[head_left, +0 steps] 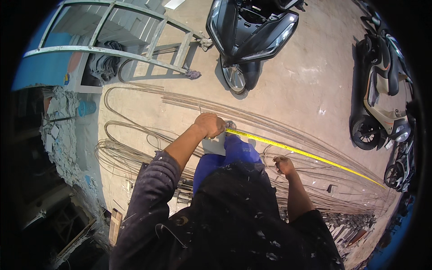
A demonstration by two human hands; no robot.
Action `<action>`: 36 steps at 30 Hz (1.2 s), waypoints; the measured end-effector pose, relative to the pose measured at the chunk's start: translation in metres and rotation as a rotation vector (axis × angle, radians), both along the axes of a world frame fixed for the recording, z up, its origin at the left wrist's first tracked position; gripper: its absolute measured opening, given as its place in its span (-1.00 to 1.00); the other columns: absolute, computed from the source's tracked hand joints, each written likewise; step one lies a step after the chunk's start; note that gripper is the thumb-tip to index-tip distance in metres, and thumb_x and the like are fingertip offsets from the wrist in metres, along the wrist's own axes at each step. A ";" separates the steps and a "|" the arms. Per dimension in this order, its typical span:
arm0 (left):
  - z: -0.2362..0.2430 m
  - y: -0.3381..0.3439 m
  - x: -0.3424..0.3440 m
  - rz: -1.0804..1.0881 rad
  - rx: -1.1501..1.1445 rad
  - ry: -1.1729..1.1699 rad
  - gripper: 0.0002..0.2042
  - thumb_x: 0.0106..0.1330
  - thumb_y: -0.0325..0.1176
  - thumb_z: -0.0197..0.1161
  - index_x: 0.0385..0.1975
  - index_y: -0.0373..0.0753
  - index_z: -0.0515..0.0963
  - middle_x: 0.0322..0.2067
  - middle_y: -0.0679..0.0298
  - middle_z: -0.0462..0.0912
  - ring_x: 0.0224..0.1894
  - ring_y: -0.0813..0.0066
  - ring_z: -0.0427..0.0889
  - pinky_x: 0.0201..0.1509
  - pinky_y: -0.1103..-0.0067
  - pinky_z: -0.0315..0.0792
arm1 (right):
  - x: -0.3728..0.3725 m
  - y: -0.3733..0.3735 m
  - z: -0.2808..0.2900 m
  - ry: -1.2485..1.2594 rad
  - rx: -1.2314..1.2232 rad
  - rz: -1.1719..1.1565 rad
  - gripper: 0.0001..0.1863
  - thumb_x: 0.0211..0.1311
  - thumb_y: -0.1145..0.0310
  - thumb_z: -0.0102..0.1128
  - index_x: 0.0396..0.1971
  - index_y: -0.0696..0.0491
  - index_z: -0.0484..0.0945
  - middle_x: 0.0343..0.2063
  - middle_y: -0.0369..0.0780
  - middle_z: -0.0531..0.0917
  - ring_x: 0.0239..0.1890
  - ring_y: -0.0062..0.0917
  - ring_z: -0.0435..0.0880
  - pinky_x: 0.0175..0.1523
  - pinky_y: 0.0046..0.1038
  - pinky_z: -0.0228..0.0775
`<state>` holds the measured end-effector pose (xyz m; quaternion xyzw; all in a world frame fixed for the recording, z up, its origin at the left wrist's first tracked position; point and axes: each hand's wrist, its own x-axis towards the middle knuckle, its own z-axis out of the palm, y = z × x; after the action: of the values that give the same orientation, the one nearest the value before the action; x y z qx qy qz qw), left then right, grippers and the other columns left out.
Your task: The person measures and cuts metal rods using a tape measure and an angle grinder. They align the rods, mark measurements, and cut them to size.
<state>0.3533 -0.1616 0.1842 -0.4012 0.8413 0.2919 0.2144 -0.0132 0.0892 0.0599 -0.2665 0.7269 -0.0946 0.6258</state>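
Observation:
My left hand (209, 125) is closed on the end of a yellow tape measure (279, 145), which stretches away to the right over long bent steel rods (189, 99) on the ground. A short thin rod sticks up just above that hand. My right hand (283, 165) hangs below the tape, apart from it, fingers curled; what they hold, if anything, I cannot make out. My foot and blue-trousered leg (236, 146) are beneath the tape.
A dark scooter (252, 31) stands ahead; more scooters (378, 90) line the right. A metal ladder (148, 53) is at the upper left, near a blue bucket (87, 108) and broken rubble (60, 130). Cut bar pieces (351, 225) lie at the lower right.

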 end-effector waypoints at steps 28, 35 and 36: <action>-0.258 -0.162 0.047 -0.118 0.394 -0.028 -0.62 0.36 -0.01 0.04 -0.12 -0.03 0.74 -0.14 0.11 0.77 -0.03 0.08 0.73 0.09 0.23 0.55 | 0.441 0.021 0.038 -0.057 0.097 -0.968 -0.71 0.34 0.40 0.36 -0.01 0.11 0.56 -0.21 -0.18 0.74 -0.38 -0.56 0.69 -0.25 -0.50 0.57; -0.402 -0.168 0.054 -0.145 0.377 -0.227 -0.56 0.43 0.02 -0.03 0.08 -0.03 0.67 0.08 0.06 0.72 0.18 0.00 0.65 0.31 0.22 0.48 | 0.438 -0.084 -0.106 -0.096 -0.099 -0.876 -0.67 0.32 0.41 0.41 0.03 0.15 0.61 -0.22 -0.15 0.73 -0.16 -0.55 0.69 0.01 -0.49 0.52; -0.428 -0.166 0.057 -0.191 0.345 -0.236 -0.55 0.44 0.03 -0.04 0.09 -0.04 0.67 0.08 0.05 0.71 0.19 0.00 0.65 0.32 0.23 0.48 | 0.431 -0.094 -0.129 -0.087 -0.152 -0.916 -0.71 0.31 0.35 0.42 -0.04 0.12 0.65 -0.23 -0.22 0.74 -0.23 -0.60 0.67 -0.05 -0.52 0.52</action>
<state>0.4102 -0.3276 -0.2439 -0.3086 0.7822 0.3607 0.4035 0.4183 -0.0045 -0.0694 0.0412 0.7337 -0.4254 0.5282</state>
